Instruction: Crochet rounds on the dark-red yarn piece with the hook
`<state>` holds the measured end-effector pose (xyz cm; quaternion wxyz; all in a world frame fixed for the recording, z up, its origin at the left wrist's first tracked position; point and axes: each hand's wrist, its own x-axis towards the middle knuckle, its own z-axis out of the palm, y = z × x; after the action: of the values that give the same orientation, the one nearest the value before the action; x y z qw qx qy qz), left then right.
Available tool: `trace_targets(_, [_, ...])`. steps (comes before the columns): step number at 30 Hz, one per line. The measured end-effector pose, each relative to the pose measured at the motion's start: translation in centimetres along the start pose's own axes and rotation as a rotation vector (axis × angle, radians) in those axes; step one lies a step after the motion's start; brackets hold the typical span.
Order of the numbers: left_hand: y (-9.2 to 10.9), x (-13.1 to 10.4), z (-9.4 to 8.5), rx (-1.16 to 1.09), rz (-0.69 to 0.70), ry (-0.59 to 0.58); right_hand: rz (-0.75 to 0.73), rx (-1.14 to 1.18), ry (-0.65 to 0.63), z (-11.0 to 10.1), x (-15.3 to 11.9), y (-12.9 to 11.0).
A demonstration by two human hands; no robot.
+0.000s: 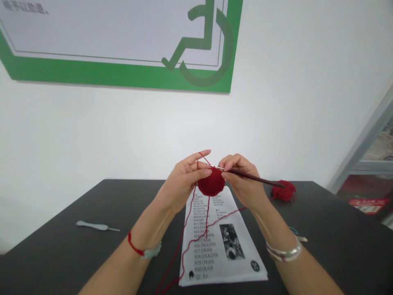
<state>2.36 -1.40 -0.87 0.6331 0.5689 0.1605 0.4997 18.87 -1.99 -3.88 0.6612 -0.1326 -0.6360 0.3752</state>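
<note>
A round piece of red crochet work [211, 184] is held up above the table between both hands. My left hand [192, 172] pinches its upper left edge, with red yarn looped over the raised index finger. My right hand [241, 178] grips a crochet hook [258, 178] with a dark red handle, and its thumb is near the work's right edge. The hook's metal tip lies at the top edge of the work, close to the left fingers. Red yarn strands [185, 229] hang from the work down across the paper.
Under the hands, a printed pattern sheet [208, 274] lies on the dark table [147, 270]. A red yarn ball [284, 191] sits at the back right. A grey-handled crochet hook [96, 225] lies at left. Small items [301, 238], partly hidden, are beside the right wrist.
</note>
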Motion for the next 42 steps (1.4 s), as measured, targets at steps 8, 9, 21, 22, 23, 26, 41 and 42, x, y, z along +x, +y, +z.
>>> trace_targets(8, [0.2,-0.2,0.8,0.271,0.126,0.13,0.038,-0.049,0.026,-0.2,0.1,-0.3])
trace_targets(9, [0.3,-0.2,0.8,0.275,0.129,0.137,0.047,-0.027,0.006,-0.2,0.1,-0.4])
trace_targets(21, [0.3,-0.4,0.8,0.288,0.099,0.154,0.025,-0.059,-0.043,-1.4,0.3,-1.3])
trace_targets(22, [0.3,-0.4,0.9,0.302,0.106,0.161,0.018,-0.071,-0.046,-1.4,0.2,-1.3])
trace_targets(23, [0.3,-0.4,0.9,0.314,0.109,0.163,0.009,-0.086,-0.049,-1.4,0.2,-1.4])
trace_targets(26, [0.2,-0.3,1.0,0.33,0.113,0.161,-0.01,-0.16,-0.039,-1.3,0.1,-1.5])
trace_targets(41, [0.4,-0.5,1.1,0.285,0.098,0.176,-0.049,-0.404,0.025,-0.4,-0.4,-2.1])
trace_targets(42, [0.4,-0.4,1.1,0.279,0.097,0.179,-0.056,-0.414,0.019,-0.4,-0.5,-2.0])
